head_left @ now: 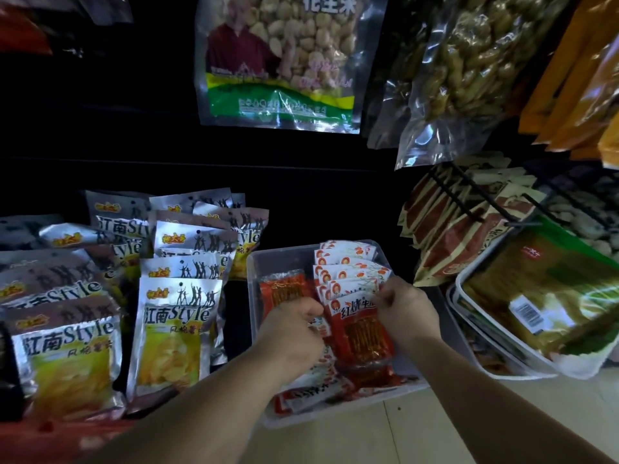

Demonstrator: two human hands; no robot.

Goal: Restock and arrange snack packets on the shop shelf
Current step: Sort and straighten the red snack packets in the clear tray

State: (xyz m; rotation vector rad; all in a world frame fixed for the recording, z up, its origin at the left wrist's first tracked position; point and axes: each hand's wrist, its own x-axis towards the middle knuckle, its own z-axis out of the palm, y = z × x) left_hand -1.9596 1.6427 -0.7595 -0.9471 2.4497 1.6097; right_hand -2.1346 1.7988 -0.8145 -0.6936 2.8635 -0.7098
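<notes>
Pinching the top right corner of the front packet [363, 333], the right hand [407, 309] has its grip clamped between thumb and fingertips. The left hand [294, 326] is curled at the packet's left edge. Its grip looks closed on that edge too, though the knuckles hide the contact.

This red packet stands at the near end of a row of packets [348, 269] in the right half of a clear tub [284, 257] at the front of the shelf. More loose packets [308, 393] lie flat in a heap under the left wrist.

The row leans, each packet propped on the next. Pulling the front one forward could let those behind flop down like dominoes. A corner pinch on slick film is weak, so the packet may slip or twist and land crooked. The left forearm crosses just beside the silver crisp bags [177, 316], and a careless sweep could knock them over. Pressing hard on the heap might crush what is inside.
</notes>
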